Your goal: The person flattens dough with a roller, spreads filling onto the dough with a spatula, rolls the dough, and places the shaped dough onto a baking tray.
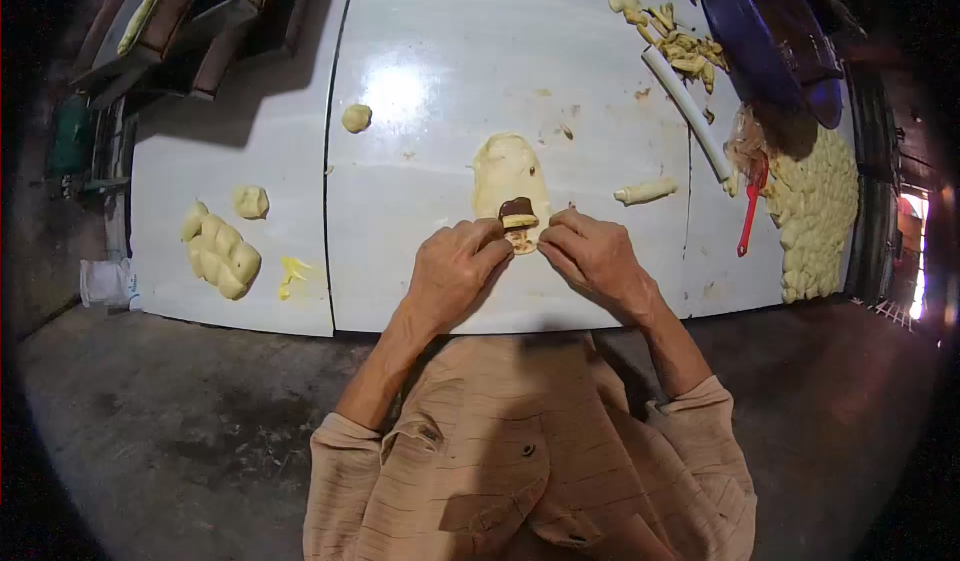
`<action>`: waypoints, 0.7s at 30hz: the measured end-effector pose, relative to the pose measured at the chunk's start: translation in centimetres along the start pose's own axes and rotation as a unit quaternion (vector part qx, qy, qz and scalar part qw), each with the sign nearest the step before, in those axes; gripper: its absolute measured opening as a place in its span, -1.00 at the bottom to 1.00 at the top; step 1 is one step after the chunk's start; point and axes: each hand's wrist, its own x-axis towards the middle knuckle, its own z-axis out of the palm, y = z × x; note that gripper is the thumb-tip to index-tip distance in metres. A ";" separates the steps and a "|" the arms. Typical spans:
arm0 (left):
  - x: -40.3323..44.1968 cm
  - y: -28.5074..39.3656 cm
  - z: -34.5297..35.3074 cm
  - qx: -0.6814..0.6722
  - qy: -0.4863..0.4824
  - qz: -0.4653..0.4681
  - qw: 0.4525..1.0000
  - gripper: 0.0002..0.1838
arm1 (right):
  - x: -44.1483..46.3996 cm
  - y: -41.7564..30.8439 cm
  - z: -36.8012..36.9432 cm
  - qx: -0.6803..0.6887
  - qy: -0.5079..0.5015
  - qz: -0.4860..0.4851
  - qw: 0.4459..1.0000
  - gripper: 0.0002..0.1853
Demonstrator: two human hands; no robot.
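A flat, oblong sheet of dough (505,166) lies on the white table in front of me. Near its close end sits a dark brown, chocolate-like filling (516,207) with a pale yellow strip (519,222) along its near side. My left hand (460,266) has its fingers curled at the left side of this near end, and the fingertips pinch the dough edge. On the opposite side, my right hand (597,261) pinches the right edge in the same way. The fingers partly hide the dough's near corners.
A rolled piece of dough (646,192) lies right of my hands; a white rod (687,111) stands beyond it. Farther right are a red-handled tool (752,206), massed dough pieces (815,216) and a purple basin (765,31). Dough balls (356,118) and lumps (222,254) lie left.
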 end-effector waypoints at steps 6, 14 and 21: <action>0.7 0.5 -1.2 -0.102 0.071 -0.171 0.977 -0.83 | 1.8 -0.9 -3.1 0.197 -0.020 0.188 0.962 -0.83; 2.2 -0.6 -1.5 0.000 0.022 -0.216 0.976 -0.79 | 4.0 0.8 -1.4 0.039 -0.006 0.072 0.997 -0.77; 3.0 -0.4 -1.8 0.017 -0.019 -0.108 0.994 -0.73 | 4.1 0.5 -1.8 -0.012 -0.006 -0.009 1.000 -0.67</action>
